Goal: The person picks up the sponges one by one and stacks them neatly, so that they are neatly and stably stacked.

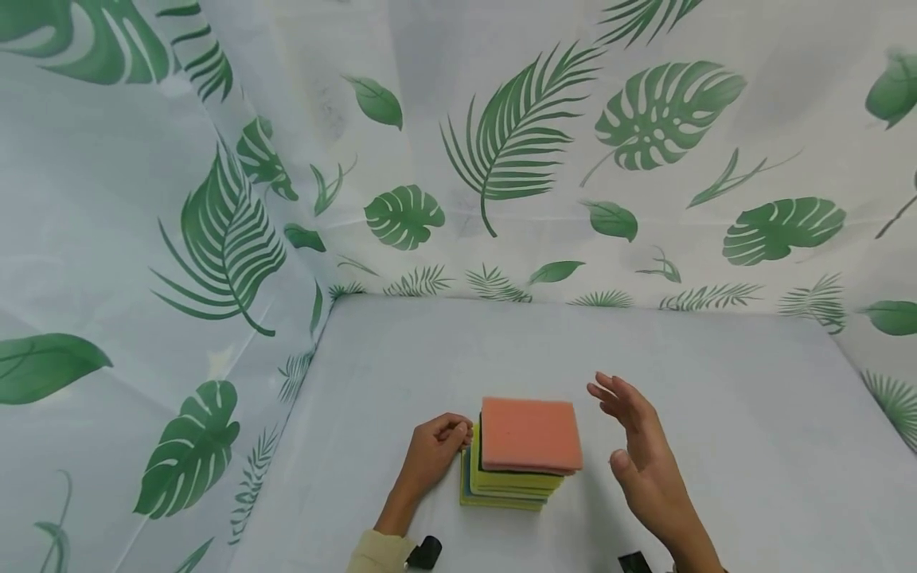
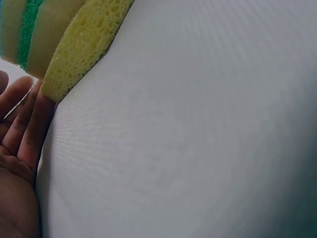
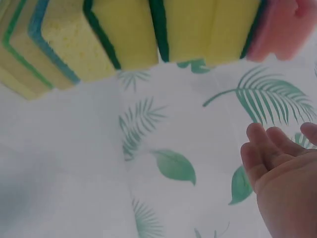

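Note:
A stack of sponges (image 1: 510, 485) stands on the white surface, several layers high. Most layers are yellow with green or blue scouring sides, and a salmon-pink sponge (image 1: 530, 434) lies on top. My left hand (image 1: 435, 450) rests at the stack's left side. In the left wrist view its fingers (image 2: 30, 126) reach the lower corner of the bottom yellow sponge (image 2: 84, 49). To the right of the stack, my right hand (image 1: 648, 461) is raised with fingers extended and thumb apart, holding nothing. The right wrist view shows that hand apart from the pink sponge (image 3: 282, 29).
The white tabletop (image 1: 401, 350) spreads around the stack. White sheets with green leaf prints rise as a back wall (image 1: 530, 239) and a left wall (image 1: 136, 263). Dark wrist devices (image 1: 424, 552) show near the bottom edge.

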`<control>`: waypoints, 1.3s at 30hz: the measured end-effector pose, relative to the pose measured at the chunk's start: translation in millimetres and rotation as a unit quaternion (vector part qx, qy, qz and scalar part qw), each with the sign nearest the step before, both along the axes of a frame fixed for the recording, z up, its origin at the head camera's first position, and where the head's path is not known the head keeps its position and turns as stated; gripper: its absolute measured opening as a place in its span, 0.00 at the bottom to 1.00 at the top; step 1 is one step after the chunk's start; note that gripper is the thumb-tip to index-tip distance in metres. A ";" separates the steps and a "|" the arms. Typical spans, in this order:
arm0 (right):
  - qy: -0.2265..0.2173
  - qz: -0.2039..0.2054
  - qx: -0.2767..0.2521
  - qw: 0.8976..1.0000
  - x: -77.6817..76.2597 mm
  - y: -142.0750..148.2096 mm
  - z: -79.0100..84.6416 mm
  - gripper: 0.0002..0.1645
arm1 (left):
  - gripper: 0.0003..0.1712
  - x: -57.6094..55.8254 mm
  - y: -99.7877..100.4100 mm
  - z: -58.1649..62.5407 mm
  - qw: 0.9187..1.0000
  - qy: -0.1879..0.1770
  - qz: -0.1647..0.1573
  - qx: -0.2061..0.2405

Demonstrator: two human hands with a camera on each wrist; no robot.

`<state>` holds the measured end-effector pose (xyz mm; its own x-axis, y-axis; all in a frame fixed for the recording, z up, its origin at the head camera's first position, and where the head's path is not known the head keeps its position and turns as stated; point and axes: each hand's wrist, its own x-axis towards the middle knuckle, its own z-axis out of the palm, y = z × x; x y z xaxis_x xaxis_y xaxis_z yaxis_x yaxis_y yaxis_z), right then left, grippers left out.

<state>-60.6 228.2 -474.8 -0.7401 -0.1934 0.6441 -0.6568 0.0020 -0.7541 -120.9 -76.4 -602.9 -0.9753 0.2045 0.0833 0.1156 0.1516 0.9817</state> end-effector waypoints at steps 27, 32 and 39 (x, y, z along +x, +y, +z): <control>-0.082 -0.169 0.084 0.979 18.3 25.3 -3.5 0.31 | 0.08 -1.9 -1.8 -1.0 1.000 -0.003 0.004 0.016; -0.130 -0.199 0.114 0.965 17.1 33.7 -3.4 0.34 | 0.09 -2.9 -1.9 -0.5 1.000 0.002 -0.003 0.027; -0.135 -0.267 0.180 0.937 10.0 42.2 -12.0 0.39 | 0.16 -9.4 -11.2 10.5 0.999 -0.019 -0.022 0.044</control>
<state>-50.6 270.5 -486.8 -0.9200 0.0827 0.3832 -0.2746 0.5616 -0.7805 -130.3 -87.6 -592.3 -0.9684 0.2401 0.0668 0.0836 0.0603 0.9947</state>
